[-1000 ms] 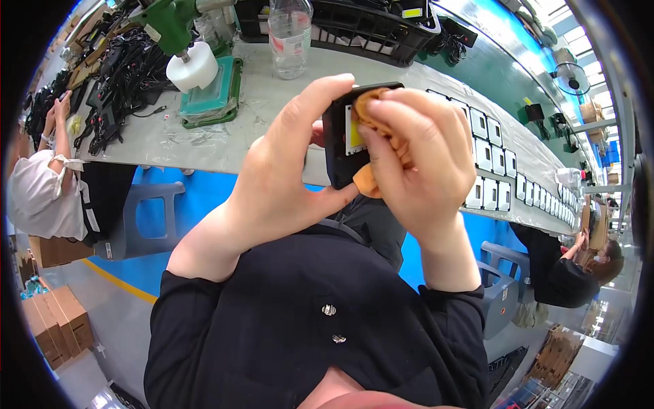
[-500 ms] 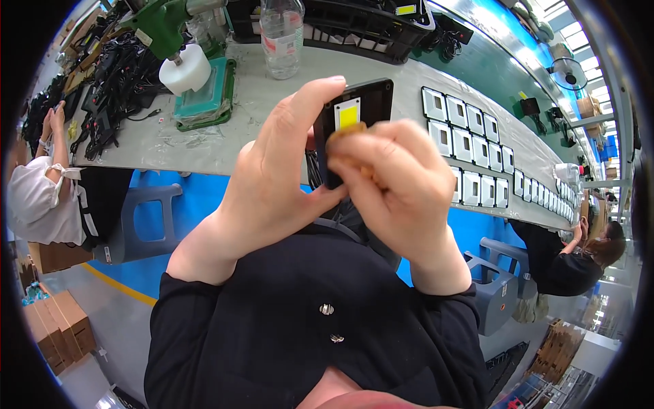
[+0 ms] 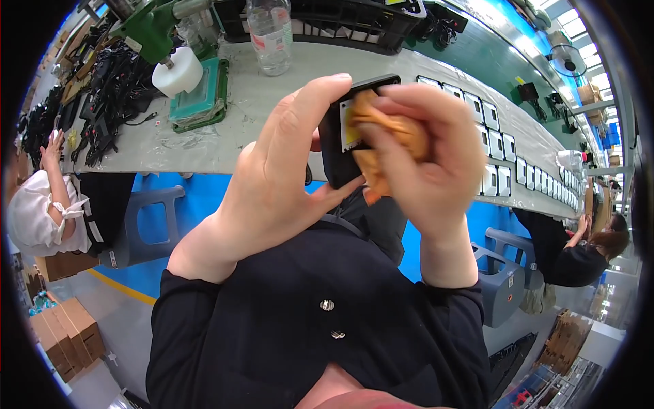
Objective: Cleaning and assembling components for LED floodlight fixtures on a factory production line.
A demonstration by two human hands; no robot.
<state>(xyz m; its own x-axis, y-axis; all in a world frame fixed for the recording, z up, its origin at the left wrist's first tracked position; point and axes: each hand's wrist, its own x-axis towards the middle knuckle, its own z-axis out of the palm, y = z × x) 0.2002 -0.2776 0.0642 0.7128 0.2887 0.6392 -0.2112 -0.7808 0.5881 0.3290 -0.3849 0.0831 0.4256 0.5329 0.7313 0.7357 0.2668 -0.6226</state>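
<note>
Head view, and the right hand [image 3: 439, 153] is a blur, closed around a bunched orange cloth [image 3: 368, 170] and covering much of the black housing [image 3: 332, 153]! That housing sits in the left hand [image 3: 269, 160], gripped by its edges between thumb and fingers, tilted up before the chest; some fingertips are hidden behind it. Only a slice of the yellow panel [image 3: 350, 129] shows, its pale border partly masked. Above, the crate [image 3: 327, 31] and clear plastic bottle [image 3: 270, 37] are cut off by the top rim. Textures now: soft, creased cloth against a stiff, shallow, straight-edged housing. Smooth grey table [image 3: 231, 146] lies bare left of the hands; rows of framed panels [image 3: 503, 146] crowd the right, partly hidden.
</note>
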